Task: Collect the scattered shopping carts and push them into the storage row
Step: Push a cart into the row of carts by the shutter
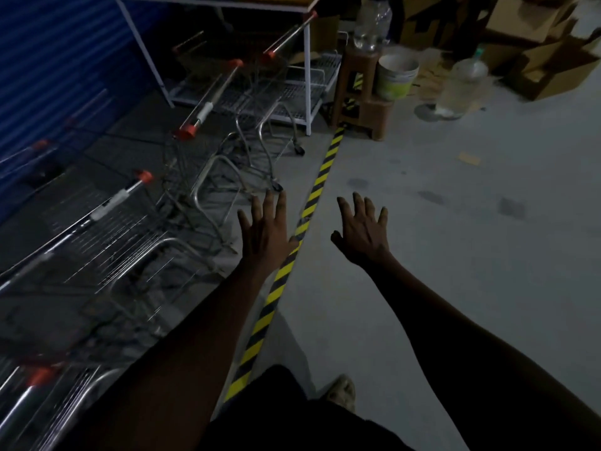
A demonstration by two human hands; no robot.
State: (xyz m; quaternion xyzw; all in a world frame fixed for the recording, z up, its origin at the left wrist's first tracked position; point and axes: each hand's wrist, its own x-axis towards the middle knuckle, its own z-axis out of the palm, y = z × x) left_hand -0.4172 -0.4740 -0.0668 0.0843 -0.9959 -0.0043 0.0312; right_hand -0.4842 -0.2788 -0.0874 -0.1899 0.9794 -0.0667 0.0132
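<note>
Both our hands reach forward with fingers spread, holding nothing: the left hand (265, 227) hangs over the edge of the yellow-and-black striped tape (317, 187) on the floor (455, 262), and the right hand (362, 231) is to the right of the tape. The shopping carts (198, 115), with orange-capped handles, stand nested in a line to our left along the blue shutter (48, 76), left of the tape. Beyond them are a white rack (307, 76), a brown stool (361, 105), a bucket (395, 76), a clear jug (461, 86) and cardboard boxes (536, 53).
</note>
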